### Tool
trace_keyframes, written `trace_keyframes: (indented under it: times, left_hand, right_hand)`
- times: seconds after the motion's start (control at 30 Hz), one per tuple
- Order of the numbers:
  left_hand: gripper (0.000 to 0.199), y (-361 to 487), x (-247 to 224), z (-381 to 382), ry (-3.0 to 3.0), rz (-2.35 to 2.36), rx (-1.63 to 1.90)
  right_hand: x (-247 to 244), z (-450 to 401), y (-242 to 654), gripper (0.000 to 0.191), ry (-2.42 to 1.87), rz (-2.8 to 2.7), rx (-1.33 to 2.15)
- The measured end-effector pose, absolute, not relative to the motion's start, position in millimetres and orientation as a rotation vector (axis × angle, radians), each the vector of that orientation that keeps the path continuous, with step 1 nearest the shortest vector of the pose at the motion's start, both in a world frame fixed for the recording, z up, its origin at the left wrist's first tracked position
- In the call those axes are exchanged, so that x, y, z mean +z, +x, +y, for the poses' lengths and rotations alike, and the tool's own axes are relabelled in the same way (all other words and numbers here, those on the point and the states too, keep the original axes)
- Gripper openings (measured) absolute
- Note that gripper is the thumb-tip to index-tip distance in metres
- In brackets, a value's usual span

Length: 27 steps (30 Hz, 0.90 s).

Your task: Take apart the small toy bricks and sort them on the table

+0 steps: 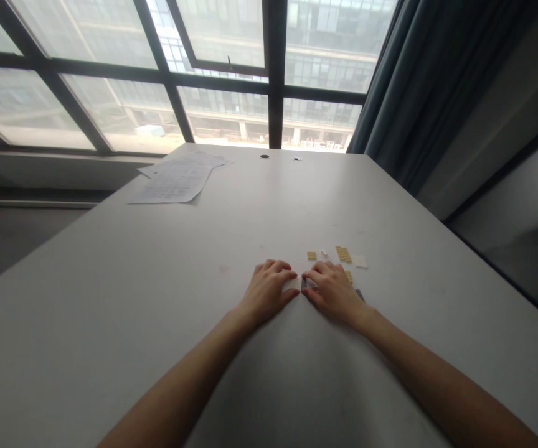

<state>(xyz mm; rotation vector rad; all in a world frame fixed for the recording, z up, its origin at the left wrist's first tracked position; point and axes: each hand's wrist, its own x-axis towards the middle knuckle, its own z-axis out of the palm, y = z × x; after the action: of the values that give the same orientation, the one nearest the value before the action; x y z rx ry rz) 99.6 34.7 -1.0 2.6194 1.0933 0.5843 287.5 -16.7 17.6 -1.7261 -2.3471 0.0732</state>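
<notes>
On the white table (pixel 250 218), my left hand (pixel 270 288) curls its fingers and thumb around a small white piece (pixel 292 284). Facing it, my right hand (pixel 334 288) holds a small grey piece (pixel 304 283) between thumb and fingers. The two pieces are very close together; whether they touch is unclear. Beyond my right hand lie a small yellow block (pixel 311 255), a small white bit (pixel 324 253), a larger yellow block (pixel 343 254) and a flat white piece (pixel 359 261). Another yellow piece (pixel 349 276) and a dark piece (pixel 359 295) show partly beside that hand.
Printed paper sheets (pixel 175 179) lie at the table's far left. Near the far edge are a dark round spot (pixel 264 157) and a small dark and white item (pixel 297 159). Windows stand behind the table, and a dark curtain (pixel 418 81) hangs at the right.
</notes>
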Motion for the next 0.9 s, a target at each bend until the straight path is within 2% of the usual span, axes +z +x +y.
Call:
trace_keyframes:
  times: [0.1, 0.27, 0.33, 0.57, 0.9]
  left_hand:
    - [0.031, 99, 1, 35, 2.625, 1.088, 0.571]
    - [0.064, 85, 9, 39, 2.610, 0.984, 0.482]
    - [0.068, 75, 12, 42, 2.597, 0.971, 0.430]
    - [0.035, 51, 12, 42, 2.623, 1.033, 0.390]
    - [0.028, 58, 8, 38, 2.620, 1.041, 0.491]
  right_hand:
    - [19, -18, 288, 0.026, -1.722, -2.336, 0.069]
    - [28, -24, 294, 0.030, -1.703, -2.281, 0.095]
    - [31, -29, 299, 0.030, -1.702, -2.260, 0.091]
    - [29, -46, 309, 0.029, -1.721, -2.278, 0.067]
    - [24, -51, 307, 0.028, -1.741, -2.226, 0.067]
